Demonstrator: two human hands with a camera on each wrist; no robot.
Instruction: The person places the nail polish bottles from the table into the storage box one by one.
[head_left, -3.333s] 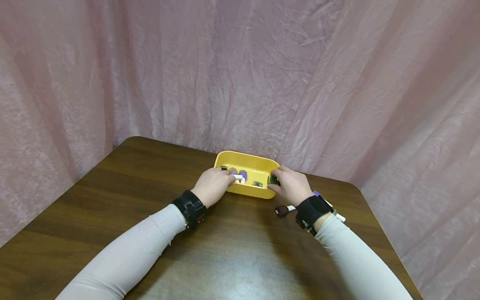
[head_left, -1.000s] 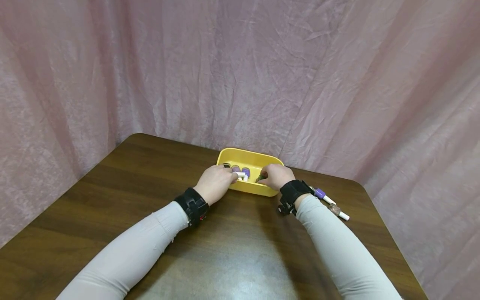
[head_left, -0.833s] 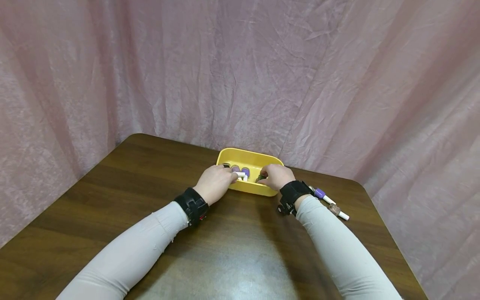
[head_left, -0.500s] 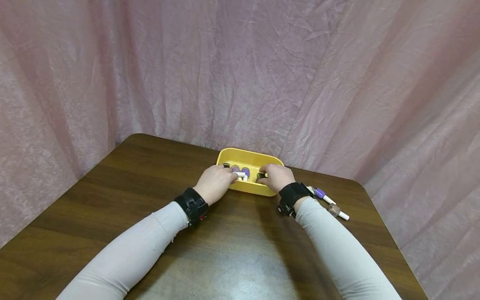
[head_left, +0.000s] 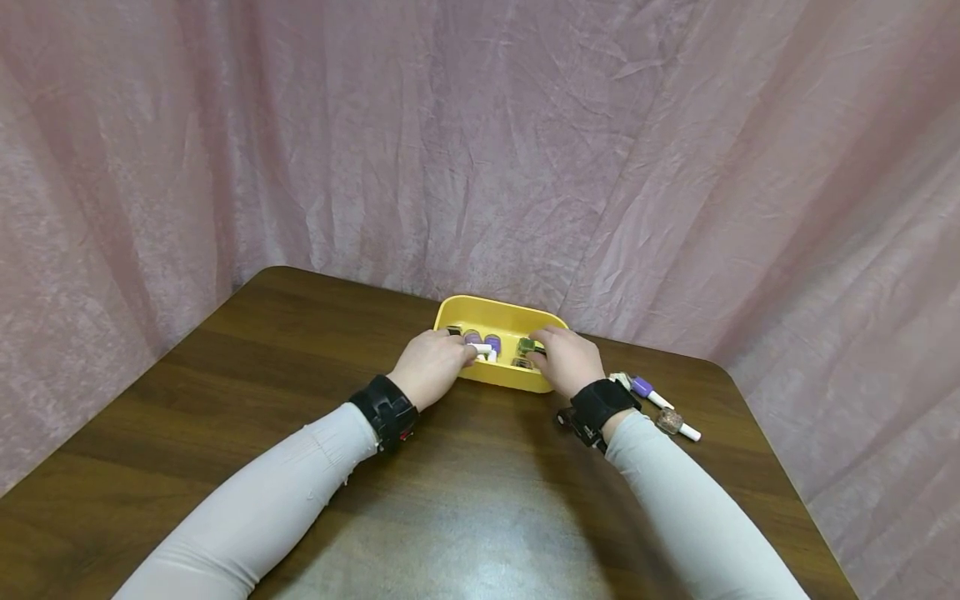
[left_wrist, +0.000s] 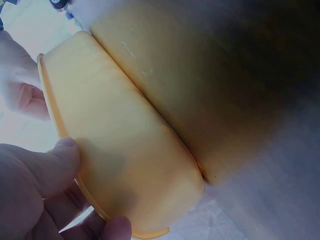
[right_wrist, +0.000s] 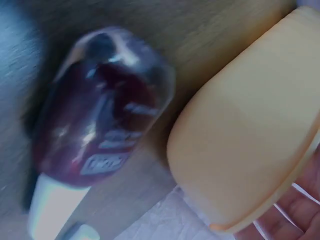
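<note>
A yellow plastic tray (head_left: 491, 380) stands near the table's far edge. My left hand (head_left: 427, 367) grips its near left rim, thumb (left_wrist: 62, 157) against the outer wall. My right hand (head_left: 567, 360) is over the tray's right end and pinches a green nail polish bottle (head_left: 526, 345) by its dark cap. Below that lies another small bottle (head_left: 522, 363). In the tray's left part lie purple nail polish bottles (head_left: 492, 342) with white caps and a dark-capped one (head_left: 453, 331). The right fingers are partly hidden behind the rim in the right wrist view.
On the table right of the tray lie a purple nail polish bottle (head_left: 642, 387) and a glittery brown one (head_left: 670, 421), both white-capped. A dark red bottle (right_wrist: 100, 120) lies under my right wrist. A pink curtain (head_left: 480, 150) hangs behind the table (head_left: 337, 333).
My right hand carried the green bottle left into the tray. In the last half second hand and bottle shifted slightly right, uncovering the small bottle below. My left hand stays on the rim.
</note>
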